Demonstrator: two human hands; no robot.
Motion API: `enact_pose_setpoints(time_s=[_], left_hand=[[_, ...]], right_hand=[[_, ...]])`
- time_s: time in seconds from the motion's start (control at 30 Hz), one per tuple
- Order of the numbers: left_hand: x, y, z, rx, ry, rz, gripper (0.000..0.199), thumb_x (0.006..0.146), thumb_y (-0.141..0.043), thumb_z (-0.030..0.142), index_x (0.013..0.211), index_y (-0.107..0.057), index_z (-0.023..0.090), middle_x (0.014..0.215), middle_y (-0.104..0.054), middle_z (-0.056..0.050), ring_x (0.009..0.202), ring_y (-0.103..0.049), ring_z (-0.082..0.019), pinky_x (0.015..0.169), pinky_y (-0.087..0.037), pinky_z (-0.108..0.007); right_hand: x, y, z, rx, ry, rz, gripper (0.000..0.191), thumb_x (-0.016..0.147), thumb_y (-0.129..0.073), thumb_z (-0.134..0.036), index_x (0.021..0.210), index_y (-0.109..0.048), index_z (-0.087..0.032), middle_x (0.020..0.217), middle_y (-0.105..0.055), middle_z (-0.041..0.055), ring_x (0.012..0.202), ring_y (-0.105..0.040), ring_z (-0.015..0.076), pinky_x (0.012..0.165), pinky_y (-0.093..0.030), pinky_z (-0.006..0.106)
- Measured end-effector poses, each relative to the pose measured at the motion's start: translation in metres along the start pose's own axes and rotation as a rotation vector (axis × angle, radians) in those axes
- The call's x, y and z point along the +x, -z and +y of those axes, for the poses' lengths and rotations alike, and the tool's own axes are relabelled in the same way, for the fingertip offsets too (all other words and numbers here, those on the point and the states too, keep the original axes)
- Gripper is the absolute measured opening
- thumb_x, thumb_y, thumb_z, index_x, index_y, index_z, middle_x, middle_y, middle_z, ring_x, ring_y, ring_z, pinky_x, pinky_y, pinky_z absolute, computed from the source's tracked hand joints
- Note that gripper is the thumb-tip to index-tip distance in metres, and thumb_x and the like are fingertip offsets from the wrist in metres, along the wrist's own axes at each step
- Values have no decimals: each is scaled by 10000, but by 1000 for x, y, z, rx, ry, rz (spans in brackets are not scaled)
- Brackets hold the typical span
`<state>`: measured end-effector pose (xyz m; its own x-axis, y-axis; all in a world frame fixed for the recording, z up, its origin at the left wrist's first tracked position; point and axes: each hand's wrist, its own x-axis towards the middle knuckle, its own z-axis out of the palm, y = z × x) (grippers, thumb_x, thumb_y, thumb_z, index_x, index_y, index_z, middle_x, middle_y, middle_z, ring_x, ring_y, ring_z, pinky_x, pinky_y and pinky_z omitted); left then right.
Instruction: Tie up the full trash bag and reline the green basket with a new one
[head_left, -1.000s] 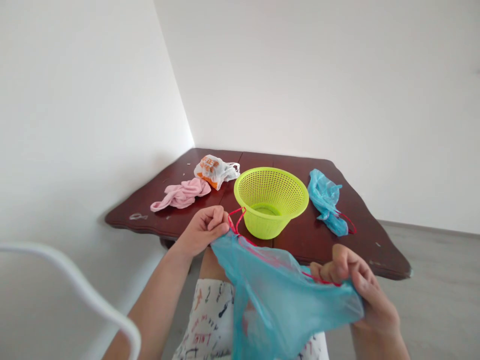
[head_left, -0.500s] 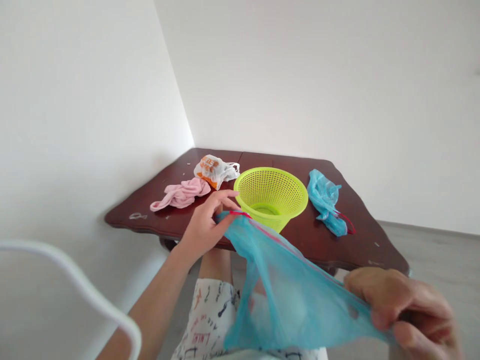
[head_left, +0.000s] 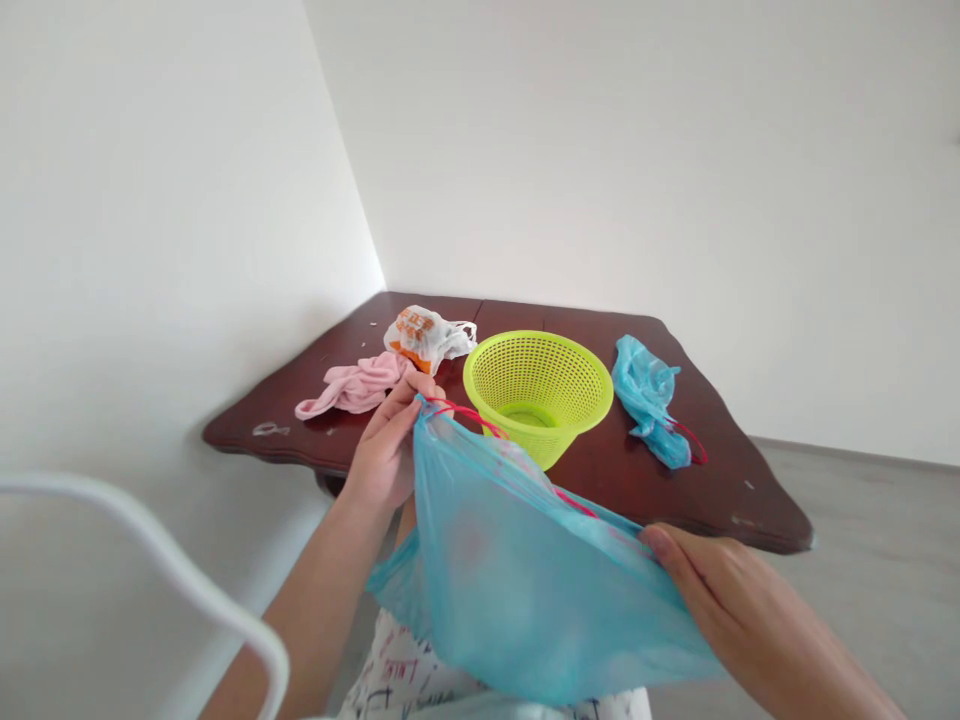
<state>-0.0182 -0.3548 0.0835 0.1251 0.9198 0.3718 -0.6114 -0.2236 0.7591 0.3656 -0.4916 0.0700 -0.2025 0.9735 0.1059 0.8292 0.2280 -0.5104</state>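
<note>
My left hand (head_left: 386,450) pinches one corner of a thin blue plastic drawstring bag (head_left: 510,580) at its red cord, in front of the table edge. My right hand (head_left: 724,600) grips the opposite side of the bag's mouth, low at the right. The bag hangs stretched between both hands and hides part of my legs. Just behind it stands a lime-green perforated plastic basket (head_left: 537,395), with the bag's red cord passing in front of its lower side. My left hand is also near a crumpled pink cloth (head_left: 356,385).
A dark polished wooden table (head_left: 705,490) stands in a white wall corner. It holds a white plastic bag with orange print (head_left: 424,338), a folded blue bag with red cord (head_left: 649,395), and a small clear rubber band (head_left: 270,429). A white chair rim (head_left: 150,570) curves at lower left.
My right hand has moved left and closer to my left hand. The blue bag has swung up and now hangs more open, with its red cord showing along the top edge.
</note>
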Motion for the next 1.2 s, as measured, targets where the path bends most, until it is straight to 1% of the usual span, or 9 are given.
enact_pose_setpoints(time_s=[0.13,0.3,0.43,0.57,0.63,0.8,0.97,1.1,1.2], left_hand=[[-6,-2,13,85,63,-312,353,1042,-807,448,864,-604,221,726,-460,31,655,-432,-150,620,-404,-286],[-16,-12,36,707,124,-548,412,1128,-675,615,1120,-747,209,892,-627,-10,760,-500,-186,712,-372,-339],[-14,-37,47,1227,-87,-804,453,1234,-617,588,1035,-793,221,860,-683,-5,827,-550,-207,847,-353,-400],[-5,-60,45,1329,-313,-1002,598,1226,-644,642,817,-743,218,814,-612,0,825,-519,-206,869,-320,-427],[1,-74,39,1370,-415,-1050,540,1210,-680,624,858,-773,226,886,-646,-11,880,-544,-218,889,-333,-426],[14,-117,7,1391,-649,-1077,367,1209,-726,539,1038,-826,231,1196,-804,-55,1136,-670,-249,1001,-428,-430],[20,-147,-49,1429,-790,-1000,332,1259,-649,483,1150,-853,244,1590,-801,-41,1518,-647,-271,1168,-472,-466],[9,-152,-104,1457,-768,-949,245,1248,-669,389,1184,-863,253,1630,-791,-32,1635,-597,-286,1311,-452,-500],[-8,-148,-145,1444,-758,-968,241,1246,-662,369,1190,-860,244,1545,-822,-65,1623,-621,-291,1377,-419,-520]], right_hand=[[-1,-15,30,-178,-111,102,625,1186,-473,-756,1410,-836,-298,1332,-930,121,1129,-929,405,911,-742,509],[-7,-12,44,-387,-164,217,757,1137,-579,-730,1735,-626,-267,1445,-888,176,1147,-916,472,925,-750,601],[-12,20,37,-514,-86,270,839,1125,-600,-694,1863,-445,-325,1634,-793,179,1159,-904,494,825,-744,586],[3,73,25,-650,-119,326,947,1071,-525,-823,1906,-297,-440,1708,-743,152,861,-887,486,613,-669,611],[21,100,20,-726,-112,383,974,1077,-503,-810,1925,-221,-422,1810,-641,183,946,-881,519,623,-665,623],[76,147,8,-865,-65,559,1106,1067,-807,-579,1935,-190,-278,1999,-179,340,1401,-732,702,966,-699,746],[97,170,21,-912,-66,584,1030,1015,-930,-355,1866,-389,-150,1980,-134,409,1538,-624,725,1120,-638,817],[94,159,74,-897,60,455,1150,877,-1016,-243,1868,-433,-197,2046,66,262,1828,-140,718,1397,-301,906],[102,124,110,-862,30,281,1151,723,-994,-66,1784,-556,-137,2016,-172,321,1823,-192,704,1430,-214,907]])
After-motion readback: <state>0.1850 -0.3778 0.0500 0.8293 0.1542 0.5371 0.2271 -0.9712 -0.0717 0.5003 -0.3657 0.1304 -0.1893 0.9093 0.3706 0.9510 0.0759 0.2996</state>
